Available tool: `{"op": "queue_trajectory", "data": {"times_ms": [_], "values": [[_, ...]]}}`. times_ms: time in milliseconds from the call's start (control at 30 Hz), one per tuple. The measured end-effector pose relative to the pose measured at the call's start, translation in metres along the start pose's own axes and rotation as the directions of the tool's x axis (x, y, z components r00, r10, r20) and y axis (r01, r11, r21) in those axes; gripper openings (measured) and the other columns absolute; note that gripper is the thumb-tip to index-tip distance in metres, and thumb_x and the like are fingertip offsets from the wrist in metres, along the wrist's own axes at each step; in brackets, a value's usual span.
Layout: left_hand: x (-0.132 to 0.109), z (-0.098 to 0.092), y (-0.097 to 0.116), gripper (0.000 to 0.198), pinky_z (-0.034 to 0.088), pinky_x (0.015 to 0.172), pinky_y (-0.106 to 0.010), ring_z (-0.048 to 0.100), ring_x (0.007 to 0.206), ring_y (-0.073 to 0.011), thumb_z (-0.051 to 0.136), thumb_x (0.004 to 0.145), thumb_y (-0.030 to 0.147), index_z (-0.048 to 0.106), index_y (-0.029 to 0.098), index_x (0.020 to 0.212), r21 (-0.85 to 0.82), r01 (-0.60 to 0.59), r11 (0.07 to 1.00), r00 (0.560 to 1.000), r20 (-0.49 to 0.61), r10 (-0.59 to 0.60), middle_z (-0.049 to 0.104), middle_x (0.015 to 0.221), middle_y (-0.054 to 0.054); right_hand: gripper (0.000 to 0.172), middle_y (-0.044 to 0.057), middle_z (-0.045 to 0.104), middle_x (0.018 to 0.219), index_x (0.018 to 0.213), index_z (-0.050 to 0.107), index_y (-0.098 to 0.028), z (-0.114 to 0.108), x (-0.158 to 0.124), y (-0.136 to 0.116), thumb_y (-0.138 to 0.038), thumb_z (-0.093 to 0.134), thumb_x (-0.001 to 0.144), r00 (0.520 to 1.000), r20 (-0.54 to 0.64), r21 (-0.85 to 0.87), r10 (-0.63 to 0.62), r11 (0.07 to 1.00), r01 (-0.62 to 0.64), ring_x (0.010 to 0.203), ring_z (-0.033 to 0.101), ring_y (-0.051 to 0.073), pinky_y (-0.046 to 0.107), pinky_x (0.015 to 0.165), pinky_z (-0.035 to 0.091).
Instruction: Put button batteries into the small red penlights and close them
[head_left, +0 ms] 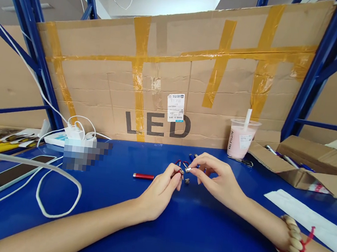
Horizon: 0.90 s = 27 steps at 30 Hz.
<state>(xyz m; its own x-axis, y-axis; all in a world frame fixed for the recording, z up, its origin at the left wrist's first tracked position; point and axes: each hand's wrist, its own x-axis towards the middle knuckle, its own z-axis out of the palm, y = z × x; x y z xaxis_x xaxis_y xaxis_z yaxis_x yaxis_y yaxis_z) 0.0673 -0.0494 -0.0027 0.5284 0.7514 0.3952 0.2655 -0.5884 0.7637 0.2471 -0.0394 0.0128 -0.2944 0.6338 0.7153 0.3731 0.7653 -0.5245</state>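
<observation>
My left hand (159,191) is closed, thumb against fingers, round a small dark reddish piece mostly hidden by the fingers. Close beside it, my right hand (220,177) pinches a small silver metal piece (187,169) between thumb and index finger. The two hands are slightly apart. A red metal tube (143,176) with a silver end lies left of my left hand. Below the fingertips sits a small dark metal part (187,181). Thin red loops (185,163) and some blue pieces (191,157) lie just behind the hands, partly covered.
A pink drink cup (239,139) with a straw stands at the back right, near an open cardboard box (299,171) with pens. White paper (306,216) lies right. On the left are a phone (6,177), a white cable (80,193) and a power strip (55,138). Cardboard closes the back.
</observation>
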Motion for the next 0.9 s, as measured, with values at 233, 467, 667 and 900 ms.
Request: {"op": "queue_trajectory", "data": {"times_ms": [233, 467, 667, 900], "values": [[0.003, -0.002, 0.002, 0.021, 0.034, 0.062, -0.021, 0.044, 0.063, -0.0107, 0.034, 0.091, 0.028, 0.051, 0.017, 0.088, 0.083, -0.004, 0.997, 0.998, -0.055, 0.009, 0.047, 0.067, 0.002, 0.014, 0.004, 0.058, 0.079, 0.071, 0.065, -0.016, -0.004, 0.003, 0.002, -0.028, 0.06, 0.077, 0.997, 0.079, 0.024, 0.003, 1.0, -0.005, 0.054, 0.055, 0.008, 0.02, 0.044, 0.044], [0.002, -0.001, -0.001, 0.022, 0.037, 0.058, -0.021, 0.049, 0.062, -0.0122, 0.043, 0.087, 0.024, 0.063, 0.016, 0.084, 0.131, -0.063, 0.989, 0.992, -0.098, 0.076, 0.055, 0.069, -0.002, 0.017, 0.001, 0.056, 0.067, 0.063, 0.066, -0.014, -0.004, 0.006, 0.014, -0.03, 0.071, 0.065, 0.957, 0.232, 0.214, 0.176, 0.95, -0.227, 0.047, 0.05, 0.006, 0.019, 0.043, 0.044], [-0.001, -0.002, -0.003, 0.024, 0.037, 0.057, -0.022, 0.051, 0.061, -0.0128, 0.045, 0.086, 0.021, 0.067, 0.015, 0.078, 0.176, -0.112, 0.978, 0.99, -0.063, 0.124, 0.06, 0.069, -0.004, 0.019, 0.001, 0.055, 0.067, 0.06, 0.065, -0.013, 0.0, 0.003, 0.017, -0.03, 0.072, 0.062, 0.934, 0.267, 0.225, 0.236, 0.927, -0.299, 0.047, 0.049, 0.006, 0.02, 0.043, 0.045], [0.0, -0.003, -0.007, 0.021, 0.041, 0.064, -0.024, 0.056, 0.068, -0.015, 0.049, 0.084, 0.018, 0.069, 0.019, 0.088, 0.179, -0.124, 0.976, 0.986, -0.088, 0.141, 0.066, 0.078, -0.004, 0.025, 0.0, 0.053, 0.065, 0.061, 0.065, -0.014, 0.002, 0.0, 0.013, -0.038, 0.069, 0.065, 0.923, 0.271, 0.112, 0.274, 0.943, -0.313, 0.045, 0.046, 0.006, 0.02, 0.042, 0.042]]}}
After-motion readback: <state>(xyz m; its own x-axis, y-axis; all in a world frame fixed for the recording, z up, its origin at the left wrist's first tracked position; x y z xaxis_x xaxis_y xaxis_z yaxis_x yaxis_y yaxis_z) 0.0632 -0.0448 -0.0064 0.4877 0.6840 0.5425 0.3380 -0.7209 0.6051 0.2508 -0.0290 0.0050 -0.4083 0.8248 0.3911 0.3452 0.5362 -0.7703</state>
